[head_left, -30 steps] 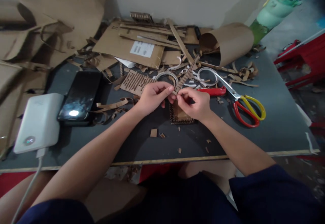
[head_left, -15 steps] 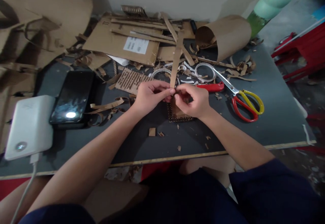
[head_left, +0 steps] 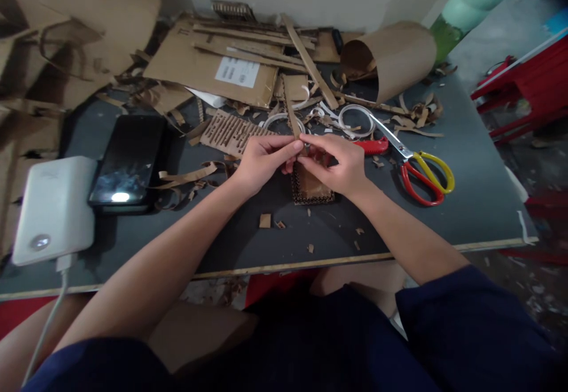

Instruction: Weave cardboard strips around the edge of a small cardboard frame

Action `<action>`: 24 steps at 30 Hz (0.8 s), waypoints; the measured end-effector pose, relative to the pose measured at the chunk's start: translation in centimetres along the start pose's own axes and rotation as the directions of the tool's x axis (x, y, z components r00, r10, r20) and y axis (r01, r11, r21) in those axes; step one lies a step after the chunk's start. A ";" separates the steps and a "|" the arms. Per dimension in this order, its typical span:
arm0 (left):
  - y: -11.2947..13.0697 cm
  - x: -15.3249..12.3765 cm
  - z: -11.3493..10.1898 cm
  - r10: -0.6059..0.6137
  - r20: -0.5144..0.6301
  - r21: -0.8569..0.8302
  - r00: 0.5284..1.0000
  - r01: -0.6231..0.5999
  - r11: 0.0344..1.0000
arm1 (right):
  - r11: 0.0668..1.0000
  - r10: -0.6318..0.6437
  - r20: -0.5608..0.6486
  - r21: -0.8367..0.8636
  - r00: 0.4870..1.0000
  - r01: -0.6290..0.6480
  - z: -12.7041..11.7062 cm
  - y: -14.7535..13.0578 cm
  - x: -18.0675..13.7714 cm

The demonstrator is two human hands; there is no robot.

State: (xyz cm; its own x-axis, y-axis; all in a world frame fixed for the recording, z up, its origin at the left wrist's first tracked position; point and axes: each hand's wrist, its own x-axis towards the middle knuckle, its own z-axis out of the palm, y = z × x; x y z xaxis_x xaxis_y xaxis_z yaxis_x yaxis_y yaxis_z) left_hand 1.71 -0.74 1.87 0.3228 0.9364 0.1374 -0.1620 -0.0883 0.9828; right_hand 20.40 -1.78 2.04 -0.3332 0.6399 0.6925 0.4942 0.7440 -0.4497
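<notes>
Between both hands, a narrow cardboard strip (head_left: 291,111) points away from me, its near end pinched in my fingertips. My left hand (head_left: 265,160) grips that end between thumb and forefinger. From the right, my right hand (head_left: 341,160) pinches the same end, its thumb and forefinger meeting the left fingertips. Just under the hands lies a small cardboard tray (head_left: 314,183) with corrugated edges, its far part hidden by them. A red-handled cutter (head_left: 373,145) lies beside my right hand, partly covered. Left of the strip is a piece of ridged cardboard (head_left: 227,136).
Scissors (head_left: 421,170) with red and yellow handles lie at right. A cardboard tube (head_left: 406,60) and green bottle (head_left: 465,13) stand behind. At left are a black phone (head_left: 126,158) and a white power bank (head_left: 55,208) with a cable. Flat cardboard (head_left: 177,63) and scraps fill the back.
The strip in my fingers has turned from showing its broad face to nearly edge-on, its far end now lower and leaning left. My right fingers have stretched forward over its near end.
</notes>
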 end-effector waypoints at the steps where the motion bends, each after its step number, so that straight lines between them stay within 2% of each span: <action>1: -0.1 0.1 0.0 -0.004 -0.010 -0.009 1.000 0.004 1.000 | 1.000 0.010 0.004 0.009 1.000 -0.010 0.0 0.0 0.0; 7: 0.1 0.4 0.0 -0.041 -0.053 -0.063 0.998 0.037 0.997 | 0.999 -0.014 -0.039 0.050 0.999 0.016 -0.1 -0.4 -0.2; 12: 0.3 0.4 0.1 -0.079 -0.021 -0.076 0.997 0.078 0.994 | 0.998 -0.029 0.007 0.047 1.000 0.029 -0.1 -0.5 -0.2; 17: -0.1 0.3 0.0 -0.078 -0.012 -0.132 0.997 0.076 0.988 | 0.991 -0.033 -0.074 0.124 0.997 0.042 0.0 -0.3 -0.1; 20: -0.4 0.4 -0.1 -0.081 -0.045 -0.145 0.996 0.073 0.987 | 0.991 -0.085 -0.077 0.098 0.993 0.092 -0.1 -0.2 0.0; 24: -0.6 0.4 -0.2 -0.090 -0.077 -0.112 0.993 0.081 0.990 | 0.995 -0.082 -0.094 0.057 0.992 0.088 -0.1 -0.1 0.2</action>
State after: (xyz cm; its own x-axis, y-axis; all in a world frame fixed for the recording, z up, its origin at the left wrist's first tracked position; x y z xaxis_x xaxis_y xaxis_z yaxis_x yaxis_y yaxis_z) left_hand 1.76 -0.28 1.33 0.2636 0.9639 0.0384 -0.2386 0.0265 0.9708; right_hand 20.35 -1.74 2.27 -0.2959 0.5559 0.7768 0.4164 0.8070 -0.4188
